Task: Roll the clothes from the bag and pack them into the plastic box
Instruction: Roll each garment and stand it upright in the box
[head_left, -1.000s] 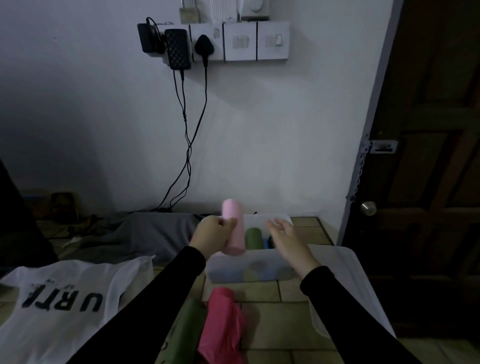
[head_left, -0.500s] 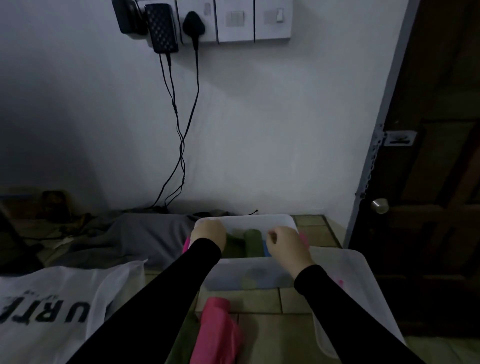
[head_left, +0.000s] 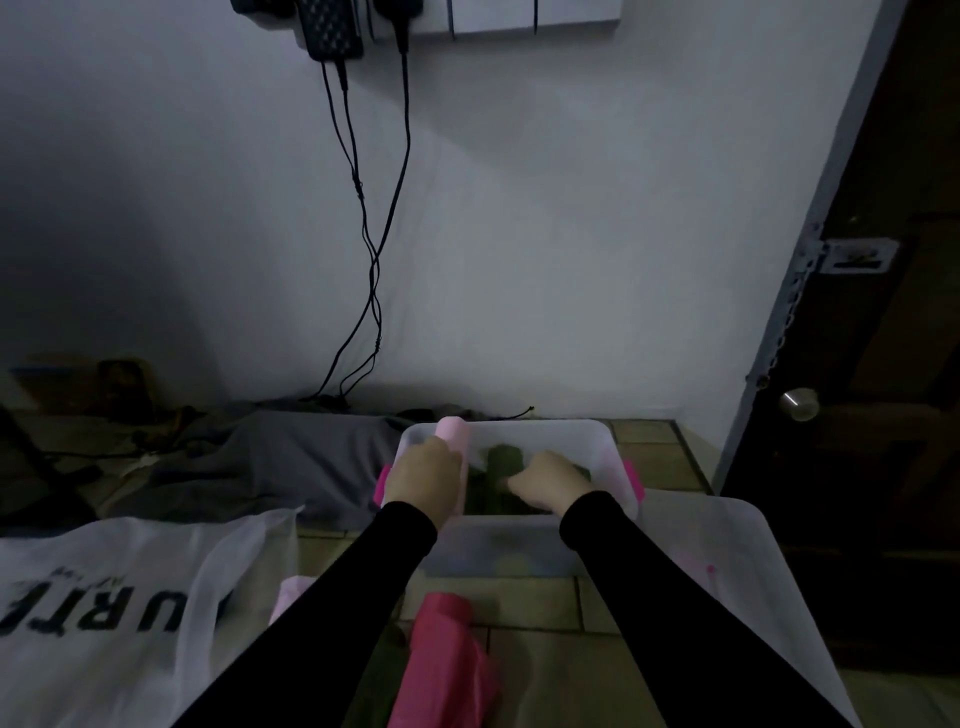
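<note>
A clear plastic box (head_left: 582, 436) with pink side clips stands on the tiled floor by the wall. My left hand (head_left: 423, 480) grips a light pink rolled garment (head_left: 454, 435), upright at the box's left side. My right hand (head_left: 550, 486) reaches into the box with curled fingers, resting on dark green rolled clothes (head_left: 504, 460); whether it holds one is unclear. A bright pink garment (head_left: 441, 660) lies on the floor between my arms. A white bag with black letters (head_left: 104, 608) lies at the left.
The box's clear lid (head_left: 737, 587) lies on the floor at the right. A grey cloth (head_left: 291, 457) is heaped left of the box. Cables (head_left: 371, 260) hang from wall sockets. A dark wooden door (head_left: 883, 364) stands at the right.
The pink roll, held high above the box a second ago, has come down into its left side. My right hand has dropped into the box onto the green rolls. The view tilted down.
</note>
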